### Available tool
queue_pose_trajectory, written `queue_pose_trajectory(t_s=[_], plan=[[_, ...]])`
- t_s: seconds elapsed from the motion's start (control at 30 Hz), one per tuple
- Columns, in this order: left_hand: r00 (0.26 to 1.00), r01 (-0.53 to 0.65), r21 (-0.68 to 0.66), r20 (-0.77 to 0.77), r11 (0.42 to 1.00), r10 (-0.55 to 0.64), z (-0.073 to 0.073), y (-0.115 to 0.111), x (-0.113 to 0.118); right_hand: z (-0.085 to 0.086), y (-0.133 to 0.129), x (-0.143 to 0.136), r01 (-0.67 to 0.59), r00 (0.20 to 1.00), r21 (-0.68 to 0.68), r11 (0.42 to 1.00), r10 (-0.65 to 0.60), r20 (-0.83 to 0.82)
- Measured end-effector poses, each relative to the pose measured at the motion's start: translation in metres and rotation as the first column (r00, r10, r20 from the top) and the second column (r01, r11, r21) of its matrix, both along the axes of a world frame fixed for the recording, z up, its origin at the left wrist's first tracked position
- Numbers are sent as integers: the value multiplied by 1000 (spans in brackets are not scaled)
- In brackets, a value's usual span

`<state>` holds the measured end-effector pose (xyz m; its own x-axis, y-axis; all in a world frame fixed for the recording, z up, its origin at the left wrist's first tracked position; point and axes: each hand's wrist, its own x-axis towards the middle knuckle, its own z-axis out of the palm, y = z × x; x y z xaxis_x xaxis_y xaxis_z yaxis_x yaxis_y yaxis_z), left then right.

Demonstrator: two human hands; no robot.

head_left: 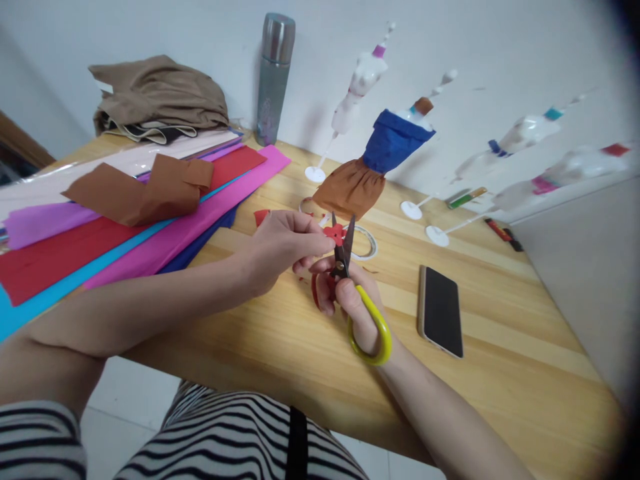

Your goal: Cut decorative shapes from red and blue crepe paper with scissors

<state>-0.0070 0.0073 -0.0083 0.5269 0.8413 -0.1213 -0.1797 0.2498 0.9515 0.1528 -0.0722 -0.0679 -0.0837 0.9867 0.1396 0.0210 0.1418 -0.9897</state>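
Observation:
Between the thumb and fingers of my left hand [293, 243] is a small red paper flower [334, 233] with a dark spot in its middle. My right hand [357, 303] grips a pair of scissors [370, 327] with yellow handles and dark blades. The blades are spread and point away from me, right beside the flower's right edge. Red scraps lie around the hands, one of them a red piece [261, 217] just behind my left hand. A roll of tape [367, 243] lies flat behind the blades, partly hidden by them.
Coloured paper sheets [240, 180] and brown paper [175, 190] cover the left. Behind stand a flask [274, 80], folded cloth [155, 93] and several small mannequins, one in a blue and brown paper dress [393, 147]. A phone [441, 310] lies at right on the wooden table [500, 347].

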Motion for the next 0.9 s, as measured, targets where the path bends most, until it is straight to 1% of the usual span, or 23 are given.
queue_pose_trajectory(t_s=[0.17,0.33,0.6,0.77,0.9], plan=[[998,-19,6,-52,1000,19,2,2,-1,3,0,-1,-3,1000,-22,1000,3,-17],[999,-13,-5,-50,1000,12,3,2,-1,5,0,-1,-6,1000,-42,999,5,-23],[995,-26,-31,-96,999,23,10,4,-1,8,-1,-1,-9,1000,-74,997,9,-10],[995,-10,-10,-103,1000,9,8,5,-1,8,-1,-1,-18,1000,-76,997,16,-19],[995,-13,-22,-98,1000,11,8,4,-2,6,-1,0,-17,1000,-58,998,16,-19]])
